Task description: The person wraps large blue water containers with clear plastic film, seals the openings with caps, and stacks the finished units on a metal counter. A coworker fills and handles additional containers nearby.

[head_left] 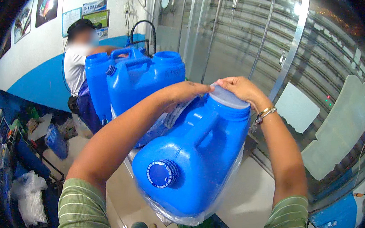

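Observation:
A large blue plastic water jug (200,158) stands in front of me, partly wrapped in a clear plastic bag (166,213). Its near shoulder carries a blue screw cap (162,173). On the wide mouth at its far end lies a translucent white disc (229,97). My right hand (244,89) pinches the disc's far edge with thumb and fingers. My left hand (187,91) has its thumb and fingers closed at the disc's left edge; part of its grip is hidden. A bracelet (264,115) circles my right wrist.
Behind my left arm stand more blue jugs (138,78) with open wide mouths. A person (77,63) in a white top reaches toward them. A glass door (277,57) and a slatted shutter close off the right. Plastic bags (30,196) lie at the lower left.

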`<state>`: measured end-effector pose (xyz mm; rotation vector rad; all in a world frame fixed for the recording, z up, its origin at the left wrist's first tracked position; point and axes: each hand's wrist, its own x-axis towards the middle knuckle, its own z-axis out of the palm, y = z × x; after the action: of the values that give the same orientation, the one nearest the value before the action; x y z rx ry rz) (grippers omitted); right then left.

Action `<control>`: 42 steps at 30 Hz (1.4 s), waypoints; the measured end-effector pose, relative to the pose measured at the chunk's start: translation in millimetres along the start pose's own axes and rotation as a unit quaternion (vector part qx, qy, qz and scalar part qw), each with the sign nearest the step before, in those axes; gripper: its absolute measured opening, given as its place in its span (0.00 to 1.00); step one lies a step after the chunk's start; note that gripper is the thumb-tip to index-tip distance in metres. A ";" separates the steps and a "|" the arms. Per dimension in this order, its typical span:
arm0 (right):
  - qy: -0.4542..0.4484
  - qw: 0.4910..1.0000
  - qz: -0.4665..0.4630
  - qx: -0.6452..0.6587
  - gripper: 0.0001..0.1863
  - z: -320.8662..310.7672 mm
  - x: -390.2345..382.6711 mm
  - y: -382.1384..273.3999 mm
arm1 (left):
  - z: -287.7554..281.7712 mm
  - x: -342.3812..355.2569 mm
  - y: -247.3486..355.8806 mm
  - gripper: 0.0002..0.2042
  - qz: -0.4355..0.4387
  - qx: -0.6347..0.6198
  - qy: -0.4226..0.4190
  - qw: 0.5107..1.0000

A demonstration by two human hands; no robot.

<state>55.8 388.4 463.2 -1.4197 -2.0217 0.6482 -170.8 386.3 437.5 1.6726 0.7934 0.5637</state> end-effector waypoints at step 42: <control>0.229 0.900 -0.257 -0.267 0.08 42.8 -100.8 -51.4 | 0.0 33.5 30.0 0.22 0.197 0.533 -0.046 0.822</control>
<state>18.6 274.1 449.2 -1.0771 -2.1129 -0.4641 -142.5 407.6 465.2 2.9288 0.7258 0.2920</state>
